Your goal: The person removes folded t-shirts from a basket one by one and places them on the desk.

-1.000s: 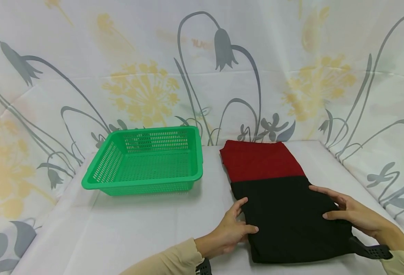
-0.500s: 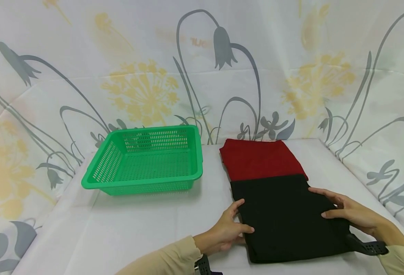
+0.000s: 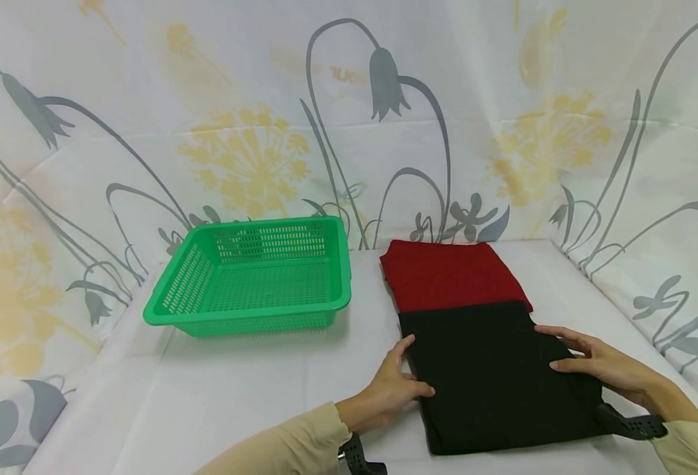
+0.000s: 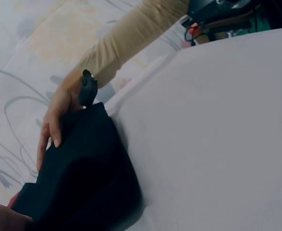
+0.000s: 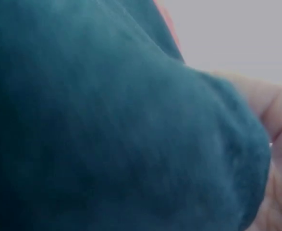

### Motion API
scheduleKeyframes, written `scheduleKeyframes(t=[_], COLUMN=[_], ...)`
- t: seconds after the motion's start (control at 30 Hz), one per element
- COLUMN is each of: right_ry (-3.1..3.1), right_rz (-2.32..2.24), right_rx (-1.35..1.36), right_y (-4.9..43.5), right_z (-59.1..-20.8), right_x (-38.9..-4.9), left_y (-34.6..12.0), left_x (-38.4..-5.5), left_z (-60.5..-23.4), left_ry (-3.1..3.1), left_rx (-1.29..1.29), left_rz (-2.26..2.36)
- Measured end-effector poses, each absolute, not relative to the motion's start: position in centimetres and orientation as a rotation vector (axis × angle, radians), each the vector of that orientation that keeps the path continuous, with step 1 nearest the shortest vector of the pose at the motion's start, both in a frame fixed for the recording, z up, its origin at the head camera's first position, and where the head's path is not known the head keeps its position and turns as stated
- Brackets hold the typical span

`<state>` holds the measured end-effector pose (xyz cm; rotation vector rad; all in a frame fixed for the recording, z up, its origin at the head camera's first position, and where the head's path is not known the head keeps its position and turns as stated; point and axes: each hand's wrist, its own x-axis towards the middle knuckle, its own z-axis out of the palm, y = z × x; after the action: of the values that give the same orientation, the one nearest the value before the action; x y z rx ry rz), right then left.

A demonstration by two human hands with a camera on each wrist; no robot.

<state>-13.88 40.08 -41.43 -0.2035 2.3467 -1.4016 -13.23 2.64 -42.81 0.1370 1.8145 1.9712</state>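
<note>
A folded black cloth [image 3: 497, 376] lies at the near right of the table, its far edge overlapping a folded red cloth [image 3: 452, 277]. My left hand [image 3: 387, 389] lies along its left side, index finger at the edge and thumb tip on top. At the opposite side my right hand [image 3: 613, 373] holds the edge, thumb on top and the other fingers partly hidden beside and below it. The right wrist view shows the black cloth [image 5: 131, 120] bulging at its edge next to the palm. In the left wrist view, the left hand [image 4: 4, 216] enters only at the bottom corner.
A green plastic basket [image 3: 266, 284] with slotted walls stands at the back left, with nothing in it. White cloth [image 3: 254, 396] covers the table. Behind it hangs a flower-printed curtain [image 3: 349, 119]. Dark equipment with cables [image 4: 227, 19] sits beyond the table edge.
The near part of the black cloth has shifted slightly left, baring more of the red cloth's right corner. My left hand has drawn back leftward; my right hand has moved a little left.
</note>
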Motion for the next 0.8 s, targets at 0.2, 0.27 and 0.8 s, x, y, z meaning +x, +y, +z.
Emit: scheduleKeyframes(t=[0.2,0.27,0.8], right_ry=[2.408,2.427,2.946], right_rz=[-1.398,-1.382,-1.024], right_rx=[-0.187,-0.192,-0.246], right_y=[40.0,40.0,38.9], right_z=[-41.3,-41.3,-38.1], right_x=[-14.1,-14.1,-13.8], left_y=[2.6,2.6,-1.6], left_x=[-13.7,-13.8,-15.8], left_z=[-42.8,-42.9,-41.4], left_ry=[1.892,1.900,2.023], left_rx=[0.126,0.122,0.312], left_rz=[1.959,1.953,1.952])
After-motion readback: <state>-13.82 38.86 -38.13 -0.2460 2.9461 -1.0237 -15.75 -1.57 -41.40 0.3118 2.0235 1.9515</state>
